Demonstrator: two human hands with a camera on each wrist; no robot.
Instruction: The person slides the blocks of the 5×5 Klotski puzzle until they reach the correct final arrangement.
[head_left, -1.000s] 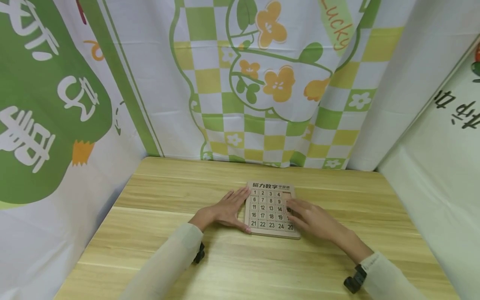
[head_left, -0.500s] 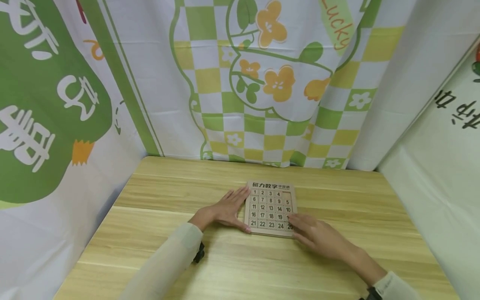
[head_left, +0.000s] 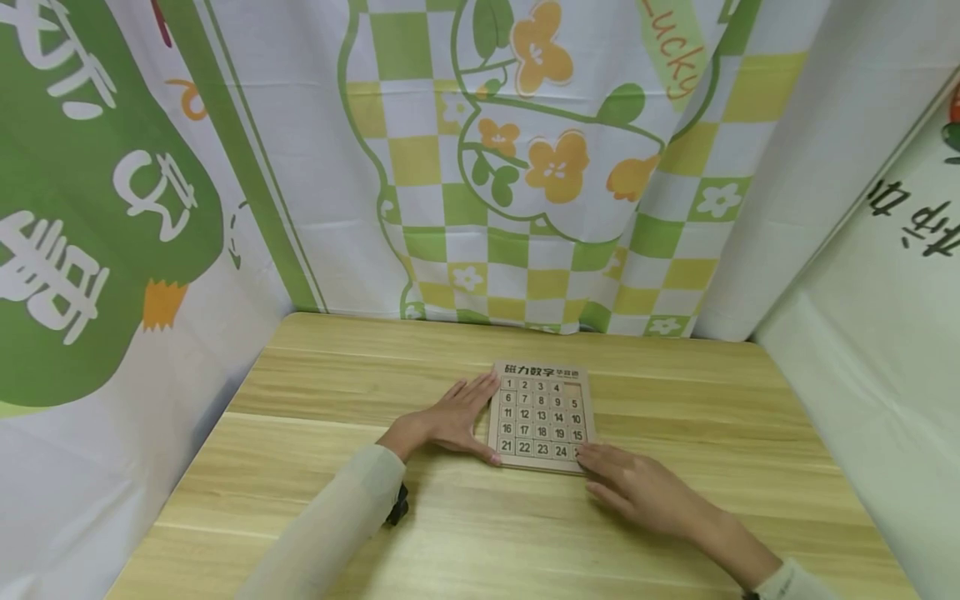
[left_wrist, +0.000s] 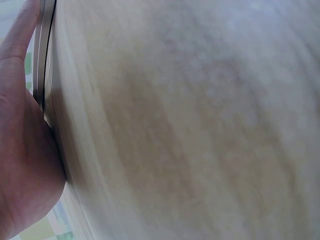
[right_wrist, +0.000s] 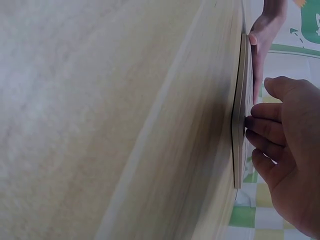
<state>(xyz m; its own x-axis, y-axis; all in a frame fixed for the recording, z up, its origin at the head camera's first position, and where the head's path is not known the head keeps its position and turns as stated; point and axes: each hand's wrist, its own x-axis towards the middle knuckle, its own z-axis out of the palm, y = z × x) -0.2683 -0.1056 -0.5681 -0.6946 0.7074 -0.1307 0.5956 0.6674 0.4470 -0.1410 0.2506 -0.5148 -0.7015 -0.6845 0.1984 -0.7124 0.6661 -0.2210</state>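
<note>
A wooden number sliding puzzle (head_left: 538,459) lies flat on the table, its numbered tiles in rows. A vacant slot (head_left: 572,389) shows at the top right, beside tile 4. My left hand (head_left: 452,421) lies with fingers and thumb spread, touching the board's left edge at the upper and lower corners. At the lower right corner, my right hand (head_left: 637,487) rests its fingertips on the tile below 15 and partly covers its number. In the right wrist view, the right fingers (right_wrist: 267,129) are slightly bent and touch the board's face, while the thumb stands apart.
The light wood table (head_left: 375,358) extends around the puzzle on all sides. A printed cloth with green and yellow checks (head_left: 540,250) hangs behind it. White cloth walls stand at left and right.
My right hand has moved down the puzzle's right column, from near tile 10 to the bottom corner, uncovering tiles 5, 10 and 15. The left hand has stayed still.
</note>
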